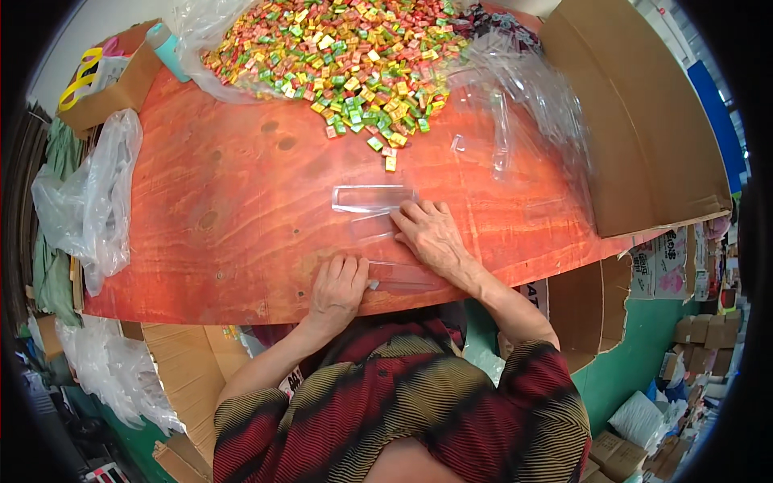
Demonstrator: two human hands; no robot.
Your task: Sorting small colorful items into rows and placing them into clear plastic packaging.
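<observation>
On the red wooden table [209, 185], my left hand [336, 288] lies close to the near edge with its fingers curled down. Its thumb side meets the left end of a clear plastic case [407, 278]; what its fingers pinch, if anything, is hidden. My right hand [431, 235] bends its fingers over the right end of a long, narrow clear plastic tray [373, 198]. Another clear plastic piece [372, 228] lies just below that tray, partly under the right fingers. Beyond the hands spreads a big heap of small wrapped candies [346, 56] in red, yellow and green.
A clear plastic bag [523, 80] with more clear cases spreads at the right, beside a tall cardboard box [636, 113]. At far left are a light blue bottle [167, 50], a small carton [121, 92] and a crumpled plastic bag [101, 193]. Cardboard boxes [189, 378] stand below the table.
</observation>
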